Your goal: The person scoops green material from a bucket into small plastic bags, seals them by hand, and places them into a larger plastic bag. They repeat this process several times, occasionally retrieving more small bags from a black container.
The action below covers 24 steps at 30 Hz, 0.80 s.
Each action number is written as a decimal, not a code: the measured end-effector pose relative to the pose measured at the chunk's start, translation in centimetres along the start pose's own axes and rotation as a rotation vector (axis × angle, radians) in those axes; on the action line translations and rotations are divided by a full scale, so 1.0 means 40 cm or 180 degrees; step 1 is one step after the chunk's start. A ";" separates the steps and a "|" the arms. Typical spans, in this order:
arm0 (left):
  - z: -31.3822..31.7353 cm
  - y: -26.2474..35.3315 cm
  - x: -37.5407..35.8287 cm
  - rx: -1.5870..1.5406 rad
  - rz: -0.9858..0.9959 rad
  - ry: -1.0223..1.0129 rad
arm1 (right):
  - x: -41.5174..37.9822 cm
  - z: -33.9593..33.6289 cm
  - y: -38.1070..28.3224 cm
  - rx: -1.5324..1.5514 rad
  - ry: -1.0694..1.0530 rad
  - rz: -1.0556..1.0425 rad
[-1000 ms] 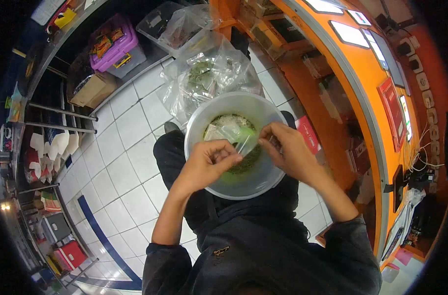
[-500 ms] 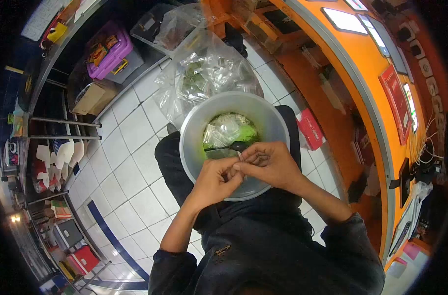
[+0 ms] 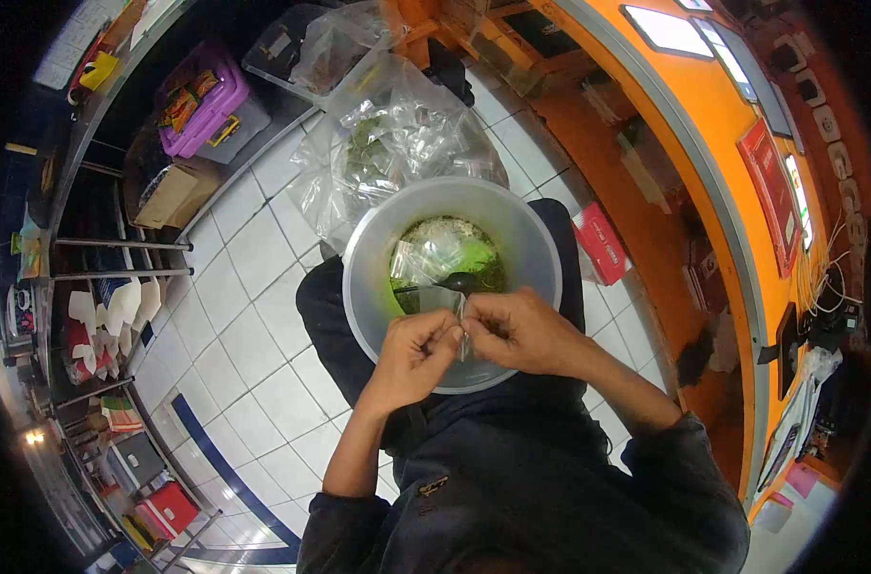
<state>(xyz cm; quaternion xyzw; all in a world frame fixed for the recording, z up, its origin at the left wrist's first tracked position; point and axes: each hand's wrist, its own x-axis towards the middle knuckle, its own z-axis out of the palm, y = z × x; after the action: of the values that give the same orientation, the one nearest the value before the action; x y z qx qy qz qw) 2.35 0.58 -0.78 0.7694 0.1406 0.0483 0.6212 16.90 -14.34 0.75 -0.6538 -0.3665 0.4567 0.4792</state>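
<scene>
Both hands meet over the near rim of a translucent white bucket point(image 3: 361, 297), which sits between the person's knees. My left hand point(image 3: 414, 359) pinches one side of a small clear plastic bag point(image 3: 441, 299). The other side of its edge is between the closed fingertips of my right hand point(image 3: 519, 332), almost touching the left. Inside the bucket lie a black spoon point(image 3: 462, 282), some crumpled clear plastic point(image 3: 424, 256) and bright green stuff point(image 3: 475, 253) whose kind I cannot make out. Part of the bag is hidden by the fingers.
Beyond the bucket, a large clear plastic bag point(image 3: 397, 143) of small packets rests on the tiled floor. A red box point(image 3: 600, 244) lies right of the knee. An orange counter point(image 3: 689, 96) curves along the right; a purple-lidded bin point(image 3: 203, 100) stands at upper left.
My hands have drawn slightly apart and the small plastic bag now shows upright between them. My right hand's fingers have turned downward and curled in.
</scene>
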 end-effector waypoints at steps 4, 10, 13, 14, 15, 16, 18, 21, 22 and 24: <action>0.046 0.002 0.010 0.0452 0.0217 0.0757 | -0.003 0.032 0.004 -0.0517 0.0653 -0.0125; 0.073 0.023 0.024 0.0881 0.0281 0.1022 | -0.017 0.019 -0.015 -0.0840 0.1045 -0.0190; 0.053 0.046 0.035 0.0520 -0.0004 0.0598 | -0.013 -0.006 -0.015 -0.0851 0.0861 -0.0342; 0.050 0.041 0.037 0.0516 -0.0003 0.0597 | -0.014 -0.013 -0.015 -0.0754 0.0667 -0.0338; 0.046 0.032 0.040 0.0252 0.0064 0.0439 | -0.012 -0.021 -0.013 -0.0760 0.0662 -0.0348; 0.042 0.023 0.041 -0.0005 0.0122 0.0284 | -0.010 -0.025 -0.008 -0.0759 0.0536 -0.0427; 0.038 -0.001 0.045 0.0120 0.0322 0.0208 | -0.007 -0.028 0.002 -0.0744 0.0405 -0.0512; 0.016 -0.005 0.050 0.0275 0.0343 -0.0023 | -0.004 -0.030 0.013 -0.0894 0.0258 -0.0548; 0.011 -0.003 0.050 0.0303 0.0147 -0.0160 | -0.003 -0.026 0.015 -0.0835 0.0302 -0.0571; 0.027 0.001 0.050 0.0494 0.0159 0.0090 | 0.000 -0.017 0.024 -0.0774 0.0356 -0.0601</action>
<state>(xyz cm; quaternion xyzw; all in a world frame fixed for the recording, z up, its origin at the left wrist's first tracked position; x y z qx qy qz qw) 4.56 0.10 -1.18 0.8177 0.1334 0.0635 0.5563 17.57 -14.79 -0.08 -0.6941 -0.4516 0.3247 0.4569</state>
